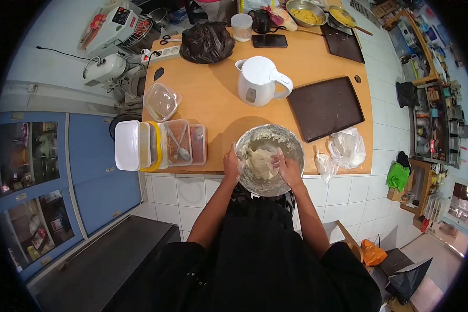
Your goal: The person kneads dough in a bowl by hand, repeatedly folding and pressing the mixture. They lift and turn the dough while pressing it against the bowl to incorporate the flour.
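Observation:
A metal mixing bowl (298,148) with floury smears on its wall sits at the table's front edge, against my body. Inside it lies a pale, sticky lump of dough (260,163). At the bowl's left rim, my left hand (232,165) is closed on the side, with flour on its fingers. My right hand (287,168) reaches over the right side into the bowl. Its dough-coated fingers are curled against the right edge of the dough; their tips are partly hidden.
Behind the bowl stands a white electric kettle (259,80). A dark baking tray (327,108) and plastic bags (347,148) lie to the right. Stacked food containers (161,144) stand left. Farther back are a black plastic bag (207,42), a phone (269,41) and a power strip (166,53).

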The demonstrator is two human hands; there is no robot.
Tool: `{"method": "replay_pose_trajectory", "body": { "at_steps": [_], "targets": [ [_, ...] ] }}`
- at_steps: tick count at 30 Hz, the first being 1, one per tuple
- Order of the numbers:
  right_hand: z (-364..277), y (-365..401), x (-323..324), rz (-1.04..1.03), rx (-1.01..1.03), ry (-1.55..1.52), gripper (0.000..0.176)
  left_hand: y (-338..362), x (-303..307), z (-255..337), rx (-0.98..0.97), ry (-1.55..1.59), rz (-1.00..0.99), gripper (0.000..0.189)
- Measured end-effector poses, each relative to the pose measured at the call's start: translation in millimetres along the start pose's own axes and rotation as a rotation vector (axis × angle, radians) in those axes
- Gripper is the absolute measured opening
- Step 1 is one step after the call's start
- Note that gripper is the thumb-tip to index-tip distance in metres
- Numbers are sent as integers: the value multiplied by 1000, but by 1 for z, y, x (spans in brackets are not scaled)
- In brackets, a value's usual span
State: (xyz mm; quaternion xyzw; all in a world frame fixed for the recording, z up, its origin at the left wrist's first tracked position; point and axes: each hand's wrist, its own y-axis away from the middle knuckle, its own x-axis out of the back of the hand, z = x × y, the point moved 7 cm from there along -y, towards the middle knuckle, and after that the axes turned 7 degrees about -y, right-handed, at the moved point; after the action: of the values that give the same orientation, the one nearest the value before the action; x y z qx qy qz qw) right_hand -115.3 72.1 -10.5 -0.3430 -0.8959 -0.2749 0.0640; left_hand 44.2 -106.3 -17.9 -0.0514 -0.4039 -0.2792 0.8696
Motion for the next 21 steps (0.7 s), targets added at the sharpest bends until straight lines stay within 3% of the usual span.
{"method": "replay_pose_trajectory", "body": {
  "at_steps": [3, 6, 12, 15, 18, 21],
  "targets": [
    [-49, 11, 0, 198, 222, 183, 29, 1, 0, -2, -75, -21, 50, 44],
    [-41, -1, -28, 82, 278, 470, 29, 0, 4, 3, -64, 3, 60, 40],
    [-37, -6, -76, 103, 542, 696, 53, -5, -8, -8, -26, -50, 1, 40],
    [-34, -7, -80, 105, 565, 757, 58, -7, -10, -7, 29, -103, -77, 40],
    [-11, -28, -85, 91, 521, 729, 51, -3, -4, -1, -50, -61, 13, 38],
    [-8, -54, -80, 141, 479, 677, 37, -5, 2, 7, 105, 77, -157, 40]
  ]
}}
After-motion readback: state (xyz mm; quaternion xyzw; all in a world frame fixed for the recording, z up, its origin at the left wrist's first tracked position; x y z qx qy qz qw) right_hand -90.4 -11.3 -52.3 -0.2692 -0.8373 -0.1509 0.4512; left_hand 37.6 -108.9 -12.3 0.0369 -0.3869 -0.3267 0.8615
